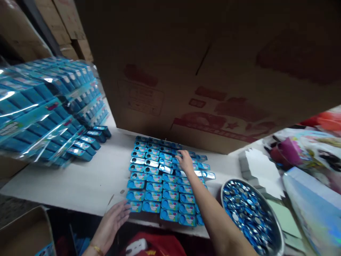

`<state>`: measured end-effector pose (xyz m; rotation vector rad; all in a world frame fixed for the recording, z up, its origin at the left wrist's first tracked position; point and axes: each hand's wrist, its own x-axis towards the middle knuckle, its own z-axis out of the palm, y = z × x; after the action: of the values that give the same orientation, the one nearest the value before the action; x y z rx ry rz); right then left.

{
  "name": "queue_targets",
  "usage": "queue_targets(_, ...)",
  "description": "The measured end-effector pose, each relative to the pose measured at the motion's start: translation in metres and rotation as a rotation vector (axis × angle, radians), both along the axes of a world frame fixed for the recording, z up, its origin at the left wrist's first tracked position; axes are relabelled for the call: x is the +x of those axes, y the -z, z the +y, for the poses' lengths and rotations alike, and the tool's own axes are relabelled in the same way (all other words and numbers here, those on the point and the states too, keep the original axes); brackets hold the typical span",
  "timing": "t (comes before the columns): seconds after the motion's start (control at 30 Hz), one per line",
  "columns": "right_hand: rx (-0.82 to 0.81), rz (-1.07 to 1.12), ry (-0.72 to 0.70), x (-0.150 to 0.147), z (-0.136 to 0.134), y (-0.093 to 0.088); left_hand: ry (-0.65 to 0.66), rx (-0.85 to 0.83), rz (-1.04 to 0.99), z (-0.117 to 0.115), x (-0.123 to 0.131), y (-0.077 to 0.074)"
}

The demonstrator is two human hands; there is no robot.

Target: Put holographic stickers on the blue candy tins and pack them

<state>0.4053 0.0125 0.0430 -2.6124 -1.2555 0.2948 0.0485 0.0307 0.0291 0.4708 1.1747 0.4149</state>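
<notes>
Rows of small blue printed boxes (153,186) stand packed together on the white tabletop, each with a round spot on its top face. In several boxes toward the upper left, that spot looks dark; on the nearer ones it is plain blue. My right hand (185,163) reaches over the rows, its fingers bent together and pointing down at the boxes near the back. Whatever may be between its fingertips is hidden. My left hand (115,219) lies at the front left corner, fingers stretched out beside the nearest box. To the right sits a metal bowl (278,227) full of shiny blue and silver round pieces (243,209).
A big cardboard carton (170,96) rises right behind the rows. Plastic-wrapped stacks of blue boxes (48,110) stand at left, with several loose boxes (89,140) beside them. White card pieces (259,169) lie at right. An open carton (26,231) is at lower left.
</notes>
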Motion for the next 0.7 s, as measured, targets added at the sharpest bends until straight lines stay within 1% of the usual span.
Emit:
queue_targets(0.03, 0.07, -0.043, 0.062, 0.014, -0.034, -0.002, -0.013, -0.009, 0.02, 0.0, -0.006, 0.003)
queue_targets(0.07, 0.123, -0.098, 0.157, 0.029, -0.071, -0.003, -0.03, -0.02, 0.038, 0.0, -0.012, 0.006)
queue_targets(0.1, 0.134, -0.158, 0.291, 0.043, -0.11, -0.002, -0.048, -0.04, 0.066, 0.0, -0.016, 0.009)
queue_targets(0.13, 0.093, -0.213, 0.448, 0.055, -0.148, 0.001, -0.057, -0.054, 0.077, 0.0, -0.019, 0.012)
queue_targets(0.2, -0.072, -0.22, 0.7, 0.073, -0.213, 0.013, -0.075, -0.07, 0.093, 0.001, -0.019, 0.013)
queue_targets(0.23, -0.159, -0.146, 0.801, 0.079, -0.237, 0.022, -0.076, -0.069, 0.094, 0.001, -0.015, 0.012)
queue_targets(0.27, -0.229, -0.044, 0.858, 0.081, -0.255, 0.032, -0.07, -0.064, 0.097, 0.0, -0.008, 0.011)
queue_targets(0.3, -0.281, 0.064, 0.886, 0.082, -0.267, 0.044, -0.056, -0.053, 0.097, -0.001, 0.0, 0.008)
queue_targets(0.37, -0.327, 0.196, 0.893, 0.079, -0.276, 0.066, -0.011, -0.017, 0.09, -0.003, 0.021, 0.0)
queue_targets(0.43, -0.314, 0.182, 0.903, 0.075, -0.276, 0.084, 0.032, 0.037, 0.075, -0.006, 0.044, -0.008)
queue_targets(0.47, -0.273, 0.156, 0.909, 0.074, -0.276, 0.091, 0.047, 0.062, 0.066, -0.008, 0.056, -0.012)
queue_targets(0.5, -0.182, 0.151, 0.913, 0.073, -0.277, 0.097, 0.059, 0.082, 0.057, -0.011, 0.067, -0.015)
queue_targets(0.57, 0.09, 0.21, 0.909, 0.075, -0.282, 0.103, 0.077, 0.113, 0.05, -0.017, 0.086, -0.021)
queue_targets(0.63, 0.342, 0.292, 0.902, 0.079, -0.292, 0.106, 0.082, 0.134, 0.056, -0.024, 0.101, -0.025)
queue_targets(0.7, 0.471, 0.346, 0.9, 0.083, -0.304, 0.107, 0.082, 0.147, 0.056, -0.032, 0.112, -0.027)
